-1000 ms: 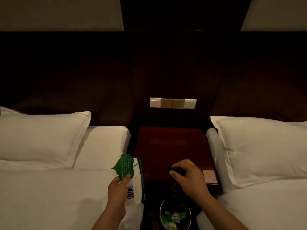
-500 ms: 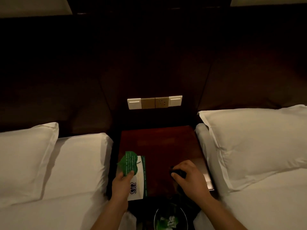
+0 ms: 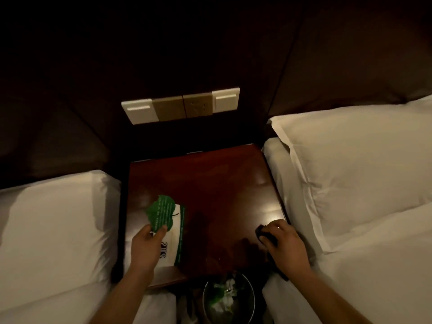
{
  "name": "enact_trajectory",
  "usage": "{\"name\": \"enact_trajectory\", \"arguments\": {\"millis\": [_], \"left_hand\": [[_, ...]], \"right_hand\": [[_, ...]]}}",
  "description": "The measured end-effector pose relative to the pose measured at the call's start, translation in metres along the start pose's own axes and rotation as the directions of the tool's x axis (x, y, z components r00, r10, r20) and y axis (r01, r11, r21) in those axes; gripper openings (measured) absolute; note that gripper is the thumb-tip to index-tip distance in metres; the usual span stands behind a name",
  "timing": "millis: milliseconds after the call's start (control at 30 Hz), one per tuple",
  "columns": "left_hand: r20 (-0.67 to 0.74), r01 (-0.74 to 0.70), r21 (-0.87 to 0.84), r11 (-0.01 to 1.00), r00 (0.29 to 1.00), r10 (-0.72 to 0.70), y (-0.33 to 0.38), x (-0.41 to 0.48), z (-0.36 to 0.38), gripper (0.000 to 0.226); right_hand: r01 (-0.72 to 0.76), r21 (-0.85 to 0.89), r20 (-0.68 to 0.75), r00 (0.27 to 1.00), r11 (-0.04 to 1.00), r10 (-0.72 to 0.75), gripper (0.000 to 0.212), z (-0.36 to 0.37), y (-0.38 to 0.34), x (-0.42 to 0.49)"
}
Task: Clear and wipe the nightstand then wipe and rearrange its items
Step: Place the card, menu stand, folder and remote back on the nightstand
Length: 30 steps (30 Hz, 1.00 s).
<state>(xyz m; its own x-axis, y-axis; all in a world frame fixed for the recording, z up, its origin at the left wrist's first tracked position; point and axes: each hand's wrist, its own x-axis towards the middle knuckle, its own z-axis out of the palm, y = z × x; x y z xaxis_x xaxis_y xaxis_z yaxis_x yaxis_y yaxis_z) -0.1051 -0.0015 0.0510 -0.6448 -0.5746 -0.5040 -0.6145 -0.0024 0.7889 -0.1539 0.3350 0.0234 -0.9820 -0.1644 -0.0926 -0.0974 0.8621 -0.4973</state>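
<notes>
Standing between the two beds here. My left hand (image 3: 142,247) is pinching a green leaf-shaped paper card (image 3: 161,212) together with a white folded card with a green edge stripe (image 3: 174,239). Both are hanging over the front-left corner of the glossy dark-red wooden nightstand worktop (image 3: 210,188), long side running front to back. Can't tell if they're actually touching the wood. My right hand (image 3: 285,244) is clenching a small dark cloth (image 3: 260,231) down on the front-right corner. I'm guessing the cards are going down next, and the bare wood is lying straight ahead toward the wall. A round bin with crumpled rubbish (image 3: 228,298) is sitting just below the front edge, and white pillows (image 3: 350,164) are crowding both sides.
</notes>
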Motion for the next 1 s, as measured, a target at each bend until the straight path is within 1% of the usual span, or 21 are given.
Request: {"name": "enact_trajectory", "arguments": {"millis": [167,267,367,433,500,600,667,700,767,800,867,900,933,967,1000], "left_hand": [[-0.054,-0.046,0.071,0.996,0.997,0.05,-0.025,0.035,0.025,0.014],[-0.06,-0.082,0.099,0.992,0.994,0.089,-0.035,0.048,0.031,0.022],[-0.046,-0.101,0.128,0.987,0.993,0.108,-0.037,0.058,0.034,0.022],[-0.039,-0.125,0.157,0.98,0.99,0.133,-0.036,0.063,0.035,0.024],[-0.026,-0.159,0.197,0.967,0.986,0.167,-0.031,0.069,0.033,0.02],[-0.018,-0.234,0.34,0.911,0.967,0.255,-0.019,0.078,0.029,0.014],[0.03,-0.317,0.466,0.826,0.939,0.343,-0.011,0.089,0.023,0.009],[0.072,-0.359,0.527,0.77,0.922,0.38,-0.006,0.096,0.021,0.012],[0.193,-0.434,0.619,0.654,0.892,0.409,0.003,0.111,0.018,0.019],[0.249,-0.46,0.648,0.607,0.881,0.402,0.009,0.119,0.017,0.02],[0.336,-0.502,0.683,0.53,0.861,0.382,0.02,0.135,0.018,0.021],[0.368,-0.524,0.687,0.503,0.848,0.381,0.024,0.143,0.02,0.02],[0.392,-0.543,0.687,0.483,0.836,0.383,0.027,0.15,0.022,0.02],[0.406,-0.556,0.684,0.473,0.828,0.386,0.029,0.156,0.026,0.02],[0.408,-0.561,0.677,0.476,0.825,0.392,0.031,0.161,0.03,0.019]], "right_hand": [[0.053,-0.176,-0.019,0.998,0.983,-0.057,0.02,0.048,0.066,0.022],[0.032,-0.262,0.002,0.999,0.965,-0.033,0.033,0.07,0.085,0.022],[0.025,-0.369,0.055,0.998,0.929,-0.005,0.045,0.086,0.094,0.014],[0.038,-0.386,0.062,0.998,0.922,-0.016,0.051,0.09,0.097,0.009],[0.036,-0.393,0.043,0.999,0.919,-0.021,0.056,0.089,0.097,0.01],[0.021,-0.401,-0.008,1.0,0.916,-0.027,0.055,0.086,0.079,0.02],[0.1,-0.319,-0.033,0.993,0.942,-0.116,0.051,0.09,0.051,0.033],[0.158,-0.251,-0.035,0.984,0.955,-0.172,0.048,0.095,0.032,0.042],[0.235,-0.043,0.003,0.972,0.971,-0.236,0.049,0.108,-0.01,0.065],[0.225,0.098,0.047,0.972,0.97,-0.23,0.055,0.115,-0.031,0.081],[0.093,0.363,0.185,0.968,0.927,-0.169,0.075,0.125,-0.071,0.116],[0.032,0.454,0.233,0.96,0.891,-0.153,0.083,0.13,-0.087,0.135],[0.0,0.509,0.262,0.953,0.861,-0.155,0.087,0.134,-0.099,0.153],[-0.014,0.539,0.282,0.945,0.842,-0.164,0.085,0.138,-0.107,0.168],[-0.021,0.561,0.293,0.94,0.828,-0.175,0.075,0.142,-0.112,0.18]]}}
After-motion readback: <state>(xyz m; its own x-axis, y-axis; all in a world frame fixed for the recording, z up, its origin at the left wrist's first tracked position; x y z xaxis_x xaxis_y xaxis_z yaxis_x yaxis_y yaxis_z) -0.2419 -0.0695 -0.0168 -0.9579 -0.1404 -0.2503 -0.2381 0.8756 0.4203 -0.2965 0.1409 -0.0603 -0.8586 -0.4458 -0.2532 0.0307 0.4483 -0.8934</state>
